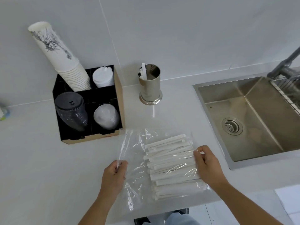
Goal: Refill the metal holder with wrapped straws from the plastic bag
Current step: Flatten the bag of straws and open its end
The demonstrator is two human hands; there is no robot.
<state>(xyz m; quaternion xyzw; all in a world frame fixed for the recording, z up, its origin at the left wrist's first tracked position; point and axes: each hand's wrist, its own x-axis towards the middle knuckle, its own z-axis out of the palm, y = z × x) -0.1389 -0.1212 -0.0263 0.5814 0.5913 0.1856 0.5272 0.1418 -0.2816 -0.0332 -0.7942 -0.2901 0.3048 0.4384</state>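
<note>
Left hand (113, 172): fingers pinched shut on the left edge of the clear plastic bag (134, 159), lifting that edge off the counter.
Right hand (207, 163): fingertips closed on the bag's right side, over the ends of the straws.
Plastic bag: stretched flat between the 2 hands on the white countertop (32, 159), its empty part nearer the left hand.
Wrapped straws (170, 159): a white bundle inside the bag, lying crosswise, their ends under the right hand.
Loose straw (153, 112): 1 lies on the counter beyond the bag, just in front of the holder.
Metal holder (150, 85): upright beyond both hands, nearly empty, a few wrapped straws leaning inside.
Cup organiser (87, 104): black box beyond the left hand, with stacked paper cups (65, 62) and lids.
Steel sink (253, 116): beyond and outward of the right hand.
</note>
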